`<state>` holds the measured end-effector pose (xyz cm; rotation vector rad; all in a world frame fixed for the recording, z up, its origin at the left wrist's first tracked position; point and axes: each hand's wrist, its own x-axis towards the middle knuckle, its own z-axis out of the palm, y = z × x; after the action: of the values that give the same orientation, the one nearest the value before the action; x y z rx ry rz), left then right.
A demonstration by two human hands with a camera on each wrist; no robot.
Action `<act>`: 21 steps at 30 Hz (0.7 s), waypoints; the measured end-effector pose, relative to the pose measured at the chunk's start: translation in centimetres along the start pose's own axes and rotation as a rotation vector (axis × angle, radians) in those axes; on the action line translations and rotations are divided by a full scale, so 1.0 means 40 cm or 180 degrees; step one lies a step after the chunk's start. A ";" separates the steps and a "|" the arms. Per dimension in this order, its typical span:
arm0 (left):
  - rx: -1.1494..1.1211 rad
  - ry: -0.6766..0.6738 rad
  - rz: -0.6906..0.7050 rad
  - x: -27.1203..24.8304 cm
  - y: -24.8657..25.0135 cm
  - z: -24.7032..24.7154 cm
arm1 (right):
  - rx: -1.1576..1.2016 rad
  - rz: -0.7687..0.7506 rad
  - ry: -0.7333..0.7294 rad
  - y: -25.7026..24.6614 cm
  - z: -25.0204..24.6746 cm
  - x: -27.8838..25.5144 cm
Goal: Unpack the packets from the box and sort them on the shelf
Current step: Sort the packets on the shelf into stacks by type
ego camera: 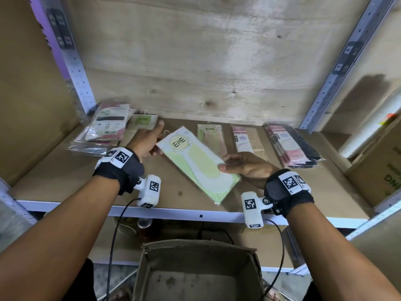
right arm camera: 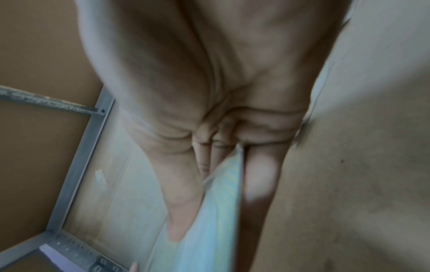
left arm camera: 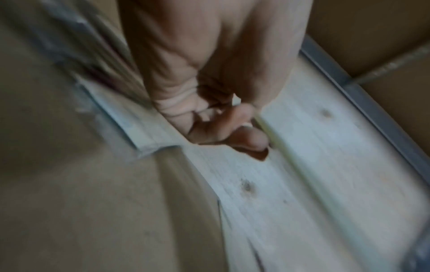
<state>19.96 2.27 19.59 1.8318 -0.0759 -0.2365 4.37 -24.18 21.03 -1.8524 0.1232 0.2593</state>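
A pale green and yellow ENE packet (ego camera: pixel 199 161) hangs slantwise just above the shelf board (ego camera: pixel 65 170). My left hand (ego camera: pixel 157 146) holds its far left end, with one finger stretched toward the back. My right hand (ego camera: pixel 225 165) pinches its near right edge, thumb on top. The right wrist view shows the packet (right arm camera: pixel 216 211) clamped between thumb and fingers of my right hand (right arm camera: pixel 221 198). The blurred left wrist view shows my left hand (left arm camera: pixel 232 132) with its fingers curled. Below, the open cardboard box (ego camera: pixel 195 250) shows a bare bottom.
Along the back of the shelf lie a mixed stack (ego camera: pixel 106 129), a green ENE packet (ego camera: pixel 144 122), another ENE packet (ego camera: pixel 209 133), a pink packet (ego camera: pixel 243 140) and a pink-and-black stack (ego camera: pixel 293 146). A printed carton (ego camera: pixel 382 170) stands at right. Metal uprights (ego camera: pixel 80 74) flank the bay.
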 end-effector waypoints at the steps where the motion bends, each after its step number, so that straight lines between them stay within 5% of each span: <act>1: -0.0523 -0.0079 -0.0228 -0.009 0.002 -0.005 | 0.0087 -0.0054 0.0077 -0.003 -0.002 0.000; 4: -0.1231 -0.0794 -0.0693 -0.034 0.009 -0.009 | 0.0795 -0.0092 0.0373 -0.009 0.000 0.005; 9: -0.0476 -0.2012 -0.0655 -0.103 0.017 0.064 | 0.1454 0.0003 0.0828 -0.026 0.025 0.046; 21: -0.0709 -0.0934 -0.0347 -0.063 0.030 0.134 | 0.1293 0.0319 0.0930 -0.026 0.008 0.146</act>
<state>16.50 -2.68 19.71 1.5709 -0.1487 -0.5679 10.24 -23.31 20.49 -1.4706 0.4392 0.0253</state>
